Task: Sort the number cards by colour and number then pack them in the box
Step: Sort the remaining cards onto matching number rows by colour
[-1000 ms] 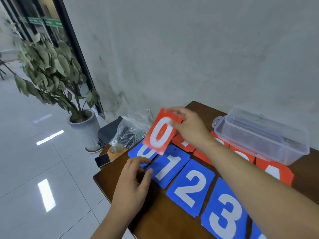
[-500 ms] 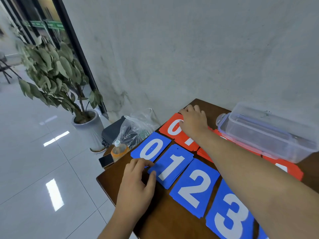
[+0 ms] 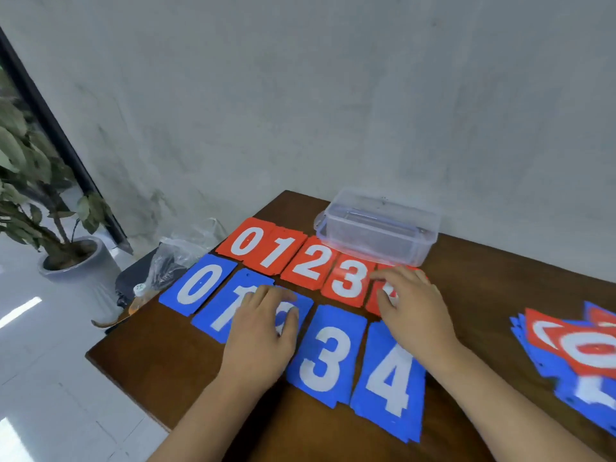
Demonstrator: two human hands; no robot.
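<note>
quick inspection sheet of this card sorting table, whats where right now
surface: brown wooden table against a grey wall
job's things: red cards 0 to 3 in back row; blue cards 0 to 4 in front; clear box behind; mixed pile at right
clutter: plastic bag, bottle beyond left edge
grips: left hand on blue 1 and 2; right hand on red card after 3
cables: nothing seen
surroundings: potted plant, tiled floor

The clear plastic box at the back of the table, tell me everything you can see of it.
The clear plastic box is rectangular with rounded corners, slightly cloudy, with a latch tab at its left end. It stands upright at the far side of the wooden table, just behind the red 2 card and red 3 card; whether it rests on their edges is unclear. The right hand lies near it without touching.
</note>
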